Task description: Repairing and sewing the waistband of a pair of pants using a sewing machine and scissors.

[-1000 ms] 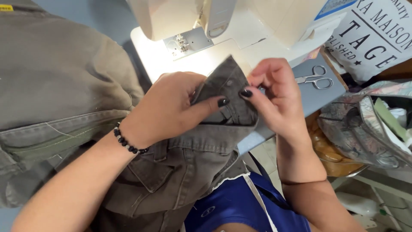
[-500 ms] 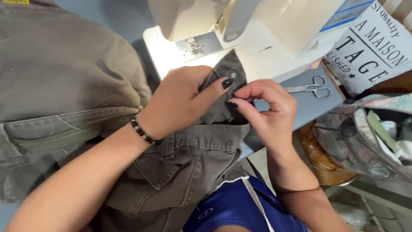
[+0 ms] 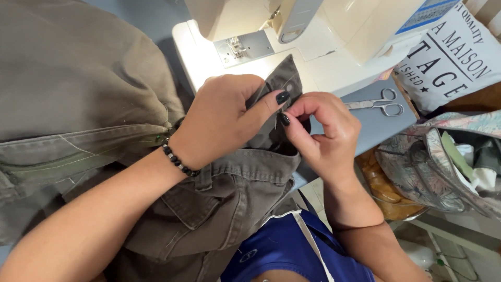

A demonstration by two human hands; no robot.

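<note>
A dark olive garment with pockets and seams lies over the table and my lap. My left hand, with a black bead bracelet at the wrist, grips a folded flap of this garment just in front of the sewing machine. My right hand pinches the same flap from the right, thumb and forefinger closed at the fabric edge beside my left thumb. Both hands touch each other over the flap. What my right fingertips pinch is too small to tell.
A white sewing machine stands at the top, its needle plate lit. Silver scissors lie on the blue table to the right. A printed cushion and a patterned fabric bag sit at the right edge.
My right hand has closed from spread fingers into a pinch on the flap beside my left thumb. The view has shifted, so hands and machine sit further right.
</note>
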